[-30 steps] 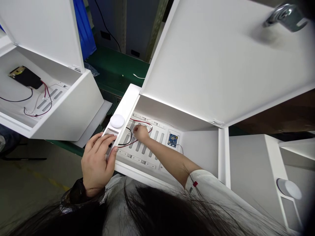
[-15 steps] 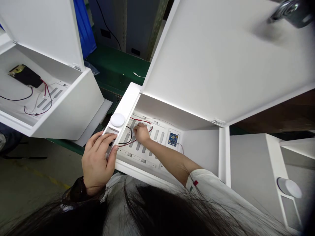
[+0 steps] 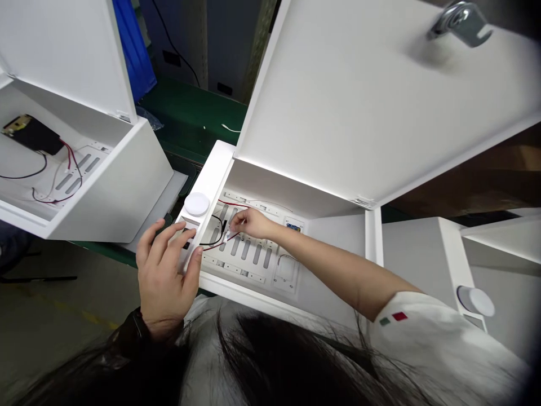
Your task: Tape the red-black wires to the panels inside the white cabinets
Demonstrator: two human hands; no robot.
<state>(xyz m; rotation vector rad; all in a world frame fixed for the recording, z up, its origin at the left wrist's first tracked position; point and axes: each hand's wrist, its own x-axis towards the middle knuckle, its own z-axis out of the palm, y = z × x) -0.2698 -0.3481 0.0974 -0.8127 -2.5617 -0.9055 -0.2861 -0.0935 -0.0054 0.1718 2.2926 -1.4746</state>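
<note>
My left hand [image 3: 167,276] rests with fingers spread on the narrow left panel of a white box [image 3: 214,169], beside a round white disc [image 3: 196,204] and a recessed opening. Inside the box, my right hand [image 3: 255,223] is closed in a pinch on a small white connector [image 3: 228,236] above the slotted floor plate [image 3: 246,248]. Red and black wires [image 3: 220,241] run near its fingertips from the left wall. A blue circuit board [image 3: 293,227] is partly hidden behind my right forearm.
The box's raised lid [image 3: 329,107] carries a metal lock [image 3: 462,23]. At left, another white box [image 3: 114,186] holds a black device [image 3: 32,134] with wires. A further white box [image 3: 416,254] stands at right. Behind lies a green bench [image 3: 194,115] with a white cable [image 3: 230,129].
My right hand has shifted slightly right and up, and a white connector now shows at its fingertips. Its forearm now covers part of the circuit board. My left fingers have spread and lifted slightly.
</note>
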